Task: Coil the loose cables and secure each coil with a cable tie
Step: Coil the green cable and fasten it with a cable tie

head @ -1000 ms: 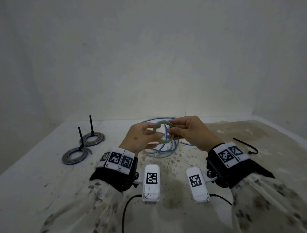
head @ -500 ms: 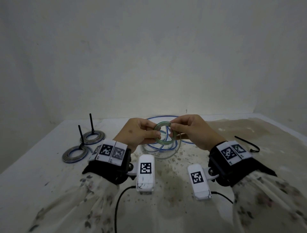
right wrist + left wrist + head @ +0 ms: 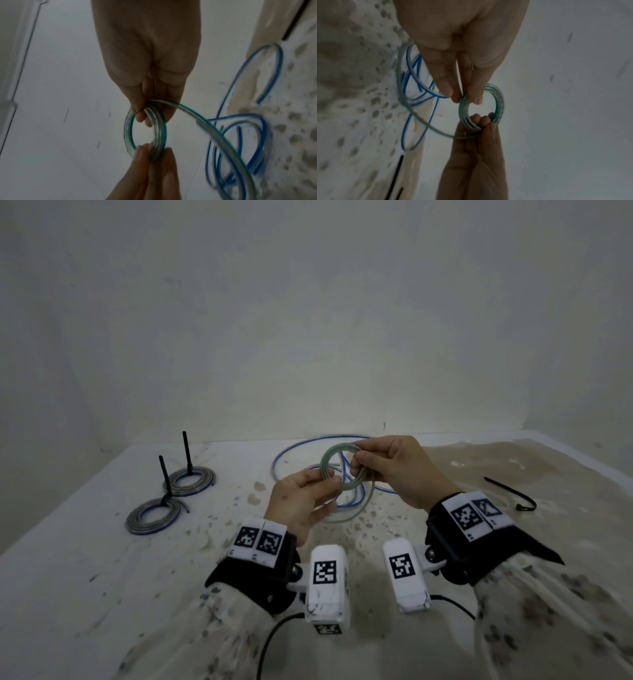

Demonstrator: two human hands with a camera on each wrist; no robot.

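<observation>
A: Where do we stand?
B: Two tied coils (image 3: 171, 498) lie left of our green coil (image 3: 342, 470), pinched by both hands (image 3: 301, 505) (image 3: 400, 470); blue cable (image 3: 301, 450) and spare tie (image 3: 510, 494) remain.

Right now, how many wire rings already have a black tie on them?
2. Both lie on the table's left side: one tied coil nearer the person, the other tied coil just behind it. No others show.

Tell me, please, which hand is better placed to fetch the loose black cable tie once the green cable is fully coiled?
Probably the right hand: the loose cable tie lies on the table on its side, just beyond that wrist. The left hand could keep pinching the green coil meanwhile.
</observation>
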